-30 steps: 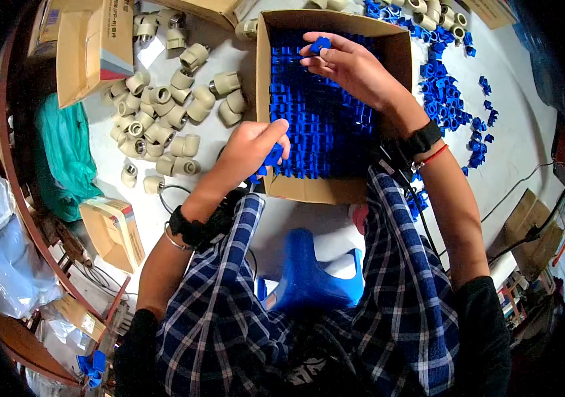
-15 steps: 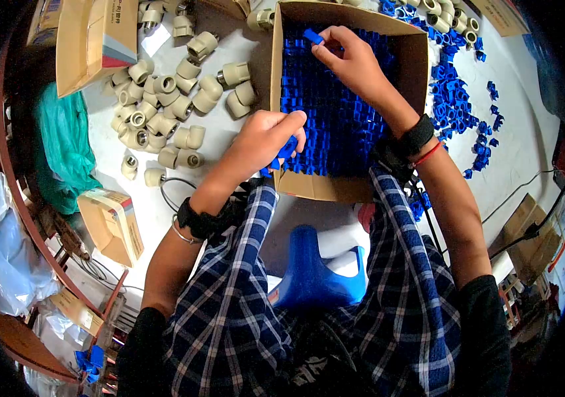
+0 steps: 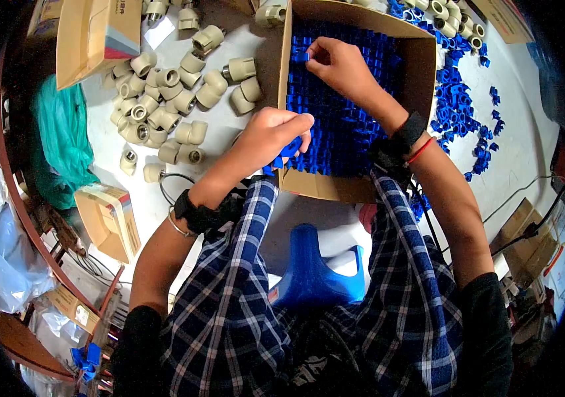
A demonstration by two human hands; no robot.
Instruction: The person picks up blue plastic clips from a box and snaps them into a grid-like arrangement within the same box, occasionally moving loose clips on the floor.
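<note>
A cardboard box (image 3: 420, 86) stands in front of me, packed with rows of blue plastic pipe clips (image 3: 345, 139). My right hand (image 3: 345, 66) is inside the far left part of the box, thumb and fingers pinched on one blue clip (image 3: 301, 57) just at the rows. At the near left edge of the box, my left hand (image 3: 266, 140) is closed around a few blue clips (image 3: 287, 151); its fingers partly hide them.
Beige pipe elbows (image 3: 163, 119) lie in a pile on the left, beside an upright carton (image 3: 94, 40) and a green plastic bag (image 3: 64, 145). Loose blue clips (image 3: 454, 99) are scattered right of the box. A blue stool (image 3: 309, 271) shows between my legs.
My right hand has moved slightly down and left with its clip, which now sits lower among the rows. The left hand has stayed nearly still. The whole view has shifted slightly.
</note>
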